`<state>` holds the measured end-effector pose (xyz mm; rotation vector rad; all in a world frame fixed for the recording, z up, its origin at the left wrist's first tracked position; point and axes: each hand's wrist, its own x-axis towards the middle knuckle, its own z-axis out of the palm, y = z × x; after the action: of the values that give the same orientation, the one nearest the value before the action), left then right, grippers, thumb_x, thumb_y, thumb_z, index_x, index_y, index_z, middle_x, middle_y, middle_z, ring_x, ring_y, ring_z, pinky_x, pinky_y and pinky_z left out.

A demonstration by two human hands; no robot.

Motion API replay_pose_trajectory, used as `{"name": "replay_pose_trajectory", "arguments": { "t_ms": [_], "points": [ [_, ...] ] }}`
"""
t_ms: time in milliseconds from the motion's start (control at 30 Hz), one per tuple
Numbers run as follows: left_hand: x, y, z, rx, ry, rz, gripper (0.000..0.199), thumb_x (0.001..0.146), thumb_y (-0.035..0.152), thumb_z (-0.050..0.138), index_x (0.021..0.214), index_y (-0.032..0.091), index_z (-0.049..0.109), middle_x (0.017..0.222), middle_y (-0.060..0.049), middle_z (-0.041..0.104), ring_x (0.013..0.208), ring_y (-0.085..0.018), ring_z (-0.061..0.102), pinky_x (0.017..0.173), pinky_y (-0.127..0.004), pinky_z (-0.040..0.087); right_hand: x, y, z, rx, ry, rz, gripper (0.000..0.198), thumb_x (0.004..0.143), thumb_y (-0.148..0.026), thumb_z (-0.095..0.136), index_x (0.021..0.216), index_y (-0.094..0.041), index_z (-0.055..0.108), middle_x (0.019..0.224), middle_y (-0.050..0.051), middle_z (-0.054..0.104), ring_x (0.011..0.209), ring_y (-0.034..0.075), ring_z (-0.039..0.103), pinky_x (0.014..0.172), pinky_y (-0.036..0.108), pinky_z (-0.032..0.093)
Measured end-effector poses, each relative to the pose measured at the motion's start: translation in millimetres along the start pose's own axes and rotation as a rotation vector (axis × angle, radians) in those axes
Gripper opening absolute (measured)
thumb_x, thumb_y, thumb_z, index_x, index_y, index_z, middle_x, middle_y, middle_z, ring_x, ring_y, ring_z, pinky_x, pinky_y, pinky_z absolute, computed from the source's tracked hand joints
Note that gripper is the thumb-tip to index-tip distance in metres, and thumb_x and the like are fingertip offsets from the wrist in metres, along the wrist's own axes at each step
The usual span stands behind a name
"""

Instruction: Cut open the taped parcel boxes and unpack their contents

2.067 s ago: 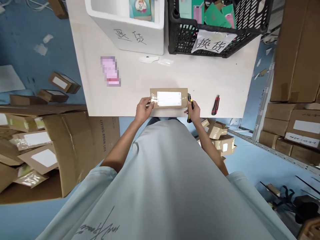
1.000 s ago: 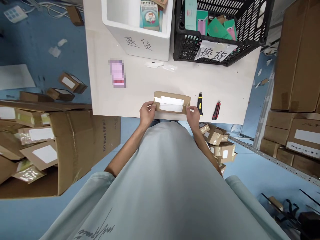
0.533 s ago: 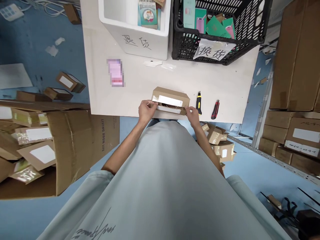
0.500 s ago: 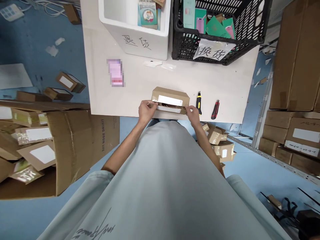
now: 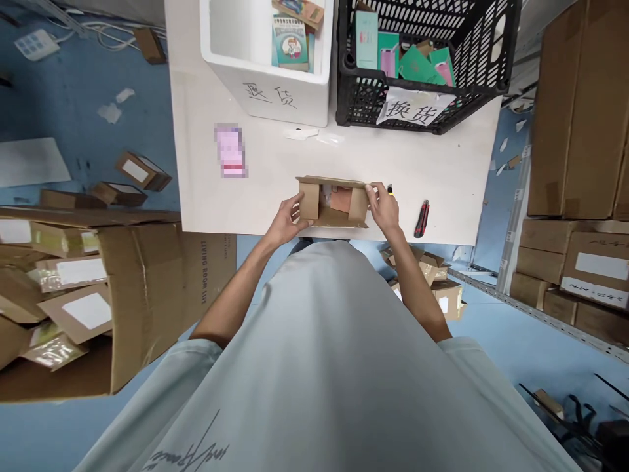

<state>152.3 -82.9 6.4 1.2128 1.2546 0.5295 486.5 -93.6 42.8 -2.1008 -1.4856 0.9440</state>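
A small cardboard box (image 5: 308,202) lies at the table's near edge, its top flaps spread. Inside it a reddish-brown item (image 5: 341,198) shows beside something pale that I cannot make out. My left hand (image 5: 286,221) grips the box's left end, with fingertips at the side and thumb near the lower corner. At the upper right corner, my right hand (image 5: 384,206) holds the flap edge between thumb and fingers. Just behind that hand, a yellow-and-black utility knife (image 5: 390,189) is mostly hidden. A red-and-black utility knife (image 5: 421,219) lies farther right.
A white bin (image 5: 289,101) with booklets and a black crate (image 5: 361,98) with green boxes stand at the table's back. A blurred pink item (image 5: 230,151) lies left. A large carton (image 5: 142,295) of parcels is at left; boxes (image 5: 594,269) are stacked on the right.
The box's top has gone from nearly closed to spread open, showing its inside. My right hand has shifted up and right, over the yellow knife; my left hand has moved onto the box's end.
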Motion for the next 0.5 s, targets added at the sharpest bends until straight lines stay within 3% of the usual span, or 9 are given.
{"name": "replay_pose_trajectory", "arguments": {
  "t_ms": [100,267,400,500],
  "points": [
    [-3.0,-1.2,-3.6,0.002,-0.032,0.009,0.100,0.077,0.055,0.100,0.165,0.032,0.057,0.173,-0.017,0.047,0.160,-0.039,0.058,0.135,-0.059,0.047,25.1,-0.1,7.6,-0.027,0.058,0.052,0.060,0.117,-0.078,0.036,0.104,-0.029,0.068,0.078,0.002,0.066,0.085,0.030,0.073,0.098,0.046,0.059],
    [-6.3,1.8,-3.1,-0.019,-0.042,0.022,0.103,0.075,0.072,0.099,0.162,0.031,0.061,0.178,-0.018,0.045,0.169,-0.039,0.048,0.138,-0.057,0.041,56.8,8.7,19.5,0.066,0.089,0.142,0.057,0.113,-0.077,0.051,0.083,-0.029,0.059,0.082,0.004,0.072,0.088,0.028,0.073,0.093,0.040,0.059],
    [-2.4,7.2,-2.6,-0.051,-0.054,0.058,0.103,0.075,0.076,0.097,0.160,0.028,0.063,0.181,-0.020,0.045,0.169,-0.038,0.047,0.138,-0.057,0.041,76.5,11.4,22.8,0.113,0.066,0.234,0.054,0.109,-0.074,0.060,0.081,-0.029,0.057,0.084,0.006,0.075,0.092,0.029,0.076,0.094,0.040,0.059],
    [4.9,15.1,-0.5,-0.017,0.015,0.055,0.091,0.082,0.070,0.094,0.157,0.029,0.064,0.177,-0.020,0.051,0.163,-0.038,0.056,0.132,-0.059,0.049,85.1,4.1,23.1,0.057,0.142,0.291,0.039,0.109,-0.063,0.067,0.094,-0.027,0.059,0.098,0.009,0.079,0.102,0.032,0.077,0.099,0.043,0.059]
  ]
}}
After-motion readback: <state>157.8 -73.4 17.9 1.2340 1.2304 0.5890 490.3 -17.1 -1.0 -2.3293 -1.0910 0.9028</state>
